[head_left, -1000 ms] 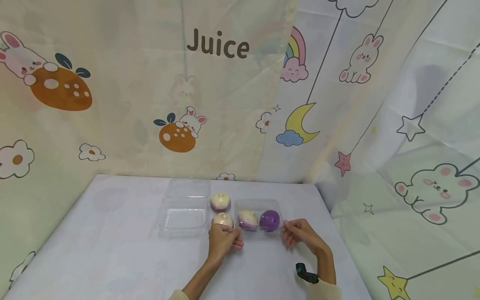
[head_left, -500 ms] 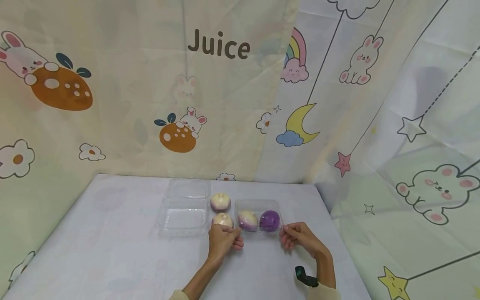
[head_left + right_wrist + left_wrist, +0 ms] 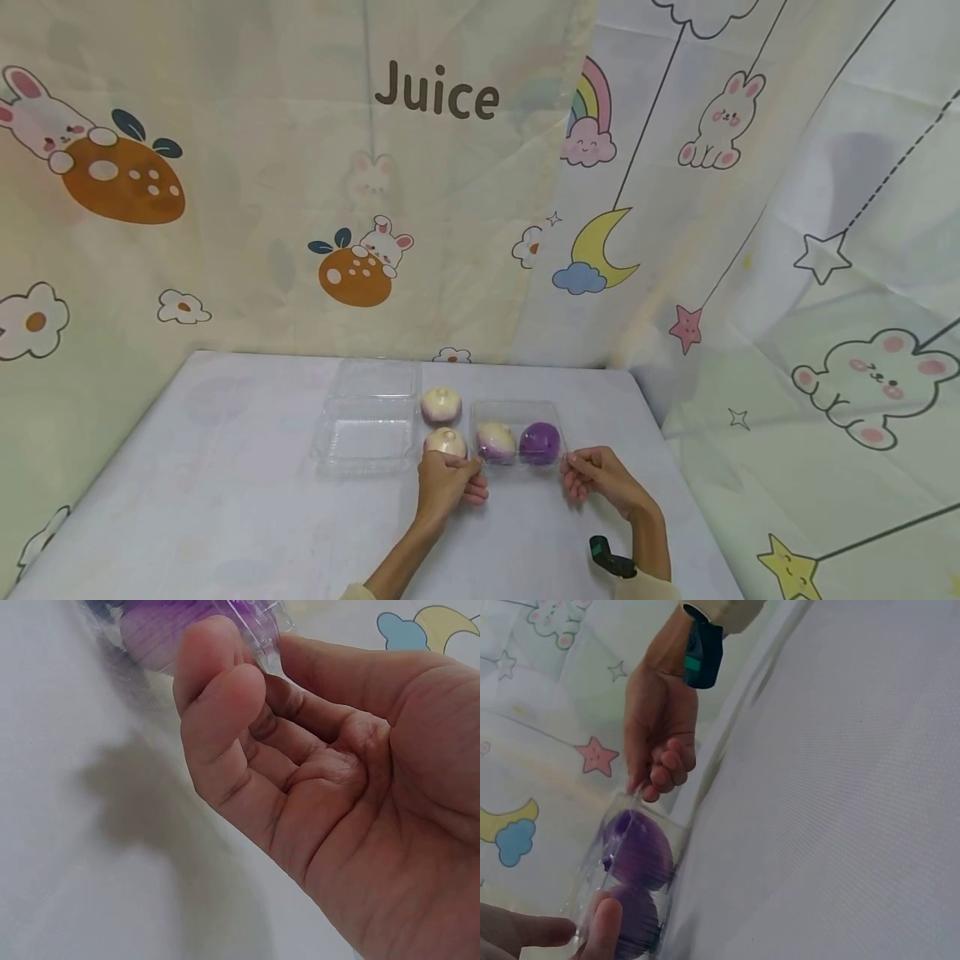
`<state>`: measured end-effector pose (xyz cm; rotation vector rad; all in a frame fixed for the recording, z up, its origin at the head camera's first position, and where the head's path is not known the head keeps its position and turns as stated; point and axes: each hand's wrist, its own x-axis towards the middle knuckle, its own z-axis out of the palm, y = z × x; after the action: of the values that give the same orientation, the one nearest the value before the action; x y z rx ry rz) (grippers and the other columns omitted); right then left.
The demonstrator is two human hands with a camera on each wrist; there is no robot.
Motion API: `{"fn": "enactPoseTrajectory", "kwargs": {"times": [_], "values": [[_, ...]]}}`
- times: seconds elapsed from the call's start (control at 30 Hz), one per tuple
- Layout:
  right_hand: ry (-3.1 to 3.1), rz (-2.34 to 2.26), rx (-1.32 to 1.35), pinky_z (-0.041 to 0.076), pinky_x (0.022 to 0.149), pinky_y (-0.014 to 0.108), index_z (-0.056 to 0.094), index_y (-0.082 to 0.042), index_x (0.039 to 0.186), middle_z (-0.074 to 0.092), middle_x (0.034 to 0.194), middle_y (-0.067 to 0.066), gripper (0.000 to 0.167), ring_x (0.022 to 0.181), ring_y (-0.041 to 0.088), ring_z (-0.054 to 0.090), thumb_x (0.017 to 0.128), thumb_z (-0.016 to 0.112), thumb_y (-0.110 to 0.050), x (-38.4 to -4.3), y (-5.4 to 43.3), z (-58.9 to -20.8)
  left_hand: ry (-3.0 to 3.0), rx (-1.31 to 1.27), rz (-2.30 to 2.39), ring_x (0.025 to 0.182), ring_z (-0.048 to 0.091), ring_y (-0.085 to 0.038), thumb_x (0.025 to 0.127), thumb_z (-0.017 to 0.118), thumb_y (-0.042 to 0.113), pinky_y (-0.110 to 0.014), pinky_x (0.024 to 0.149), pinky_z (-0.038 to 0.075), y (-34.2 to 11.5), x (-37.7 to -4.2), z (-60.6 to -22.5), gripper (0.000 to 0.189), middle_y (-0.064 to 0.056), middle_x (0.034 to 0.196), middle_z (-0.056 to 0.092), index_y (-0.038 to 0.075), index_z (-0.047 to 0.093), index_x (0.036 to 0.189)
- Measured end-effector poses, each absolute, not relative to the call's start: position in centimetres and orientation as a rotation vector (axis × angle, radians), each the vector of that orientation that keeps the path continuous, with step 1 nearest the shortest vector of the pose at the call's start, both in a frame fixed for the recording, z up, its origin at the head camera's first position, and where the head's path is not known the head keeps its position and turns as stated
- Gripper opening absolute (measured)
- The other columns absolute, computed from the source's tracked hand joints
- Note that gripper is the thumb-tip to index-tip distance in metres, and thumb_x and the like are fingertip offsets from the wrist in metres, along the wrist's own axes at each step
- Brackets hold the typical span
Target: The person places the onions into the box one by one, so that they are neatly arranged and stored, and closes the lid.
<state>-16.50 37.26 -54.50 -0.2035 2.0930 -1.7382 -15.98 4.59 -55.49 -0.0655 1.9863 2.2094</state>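
Observation:
A clear plastic clamshell box (image 3: 517, 410) rests on the white table with its lid down over two round, onion-like vegetables, one cream and purple (image 3: 496, 443), the other deep purple (image 3: 539, 443). My left hand (image 3: 447, 485) pinches the box's front left corner. At the front right corner, my right hand (image 3: 609, 479) pinches the plastic edge between thumb and fingers. In the left wrist view the box (image 3: 615, 802) spans from one hand to the other. My right fingers (image 3: 225, 712) curl below the edge in the right wrist view.
Left of the box are two more cream-and-purple vegetables (image 3: 441, 405), the nearer one partly behind my left hand. Beyond them lies a second clear box (image 3: 367, 435), hinged open and empty. Printed cloth (image 3: 247, 275) hangs behind the table. A black device (image 3: 611, 558) is on my right wrist.
My right hand has shifted slightly left, closer in on the box's corner. The left hand, the box and the vegetables look unmoved.

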Motion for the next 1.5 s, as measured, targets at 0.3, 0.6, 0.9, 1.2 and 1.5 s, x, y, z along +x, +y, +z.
{"fn": "enactPoseTrajectory", "kwargs": {"times": [0.3, 0.6, 0.9, 1.2, 1.5], "values": [[2.091, -1.783, -0.194, 0.064, 0.066, 0.021, 0.060, 0.028, 0.116, 0.076, 0.088, 0.003, 0.048, 0.073, 0.008, 0.070, 0.116, 0.054, -0.019, -16.3, 37.3, -55.1, 1.919, -0.047, 2.247, 0.060, 0.080, -0.024, 0.102, 0.070, 0.009, -0.037, 0.060, 0.071, 5.0, -15.6, -55.5, 0.029, -0.029, 0.081, 0.079, -0.020, 0.072, 0.099], [2.047, -1.857, -0.211, 0.063, 0.064, 0.019, 0.057, 0.030, 0.115, 0.076, 0.087, -0.001, 0.046, 0.073, 0.006, 0.069, 0.117, 0.052, -0.016, -16.0, 37.2, -55.6, 1.912, -0.051, 2.260, 0.061, 0.080, -0.025, 0.103, 0.071, 0.008, -0.038, 0.061, 0.071, 5.1, -15.6, -55.6, 0.029, -0.030, 0.081, 0.079, -0.021, 0.072, 0.099], [2.067, -1.872, -0.224, 0.062, 0.064, 0.019, 0.055, 0.032, 0.116, 0.075, 0.087, -0.001, 0.046, 0.072, 0.006, 0.069, 0.116, 0.052, -0.014, -15.9, 37.0, -55.7, 1.884, -0.093, 2.281, 0.061, 0.079, -0.019, 0.102, 0.071, 0.005, -0.033, 0.061, 0.070, 5.2, -15.7, -55.7, 0.028, -0.024, 0.077, 0.079, -0.022, 0.072, 0.098], [2.092, -1.878, -0.208, 0.061, 0.063, 0.018, 0.054, 0.033, 0.117, 0.075, 0.086, -0.003, 0.047, 0.071, 0.005, 0.067, 0.116, 0.052, -0.015, -15.9, 36.9, -55.7, 1.875, -0.140, 2.334, 0.063, 0.080, -0.021, 0.099, 0.072, 0.001, -0.033, 0.061, 0.070, 5.5, -15.5, -55.7, 0.022, -0.026, 0.080, 0.080, -0.021, 0.073, 0.098], [2.115, -1.901, -0.203, 0.060, 0.061, 0.017, 0.055, 0.033, 0.116, 0.074, 0.083, -0.004, 0.046, 0.070, 0.004, 0.066, 0.115, 0.054, -0.013, -15.7, 36.7, -55.6, 1.869, -0.167, 2.378, 0.062, 0.080, -0.020, 0.097, 0.072, -0.002, -0.032, 0.061, 0.070, 5.7, -15.6, -55.9, 0.019, -0.027, 0.080, 0.080, -0.020, 0.074, 0.099]]}}
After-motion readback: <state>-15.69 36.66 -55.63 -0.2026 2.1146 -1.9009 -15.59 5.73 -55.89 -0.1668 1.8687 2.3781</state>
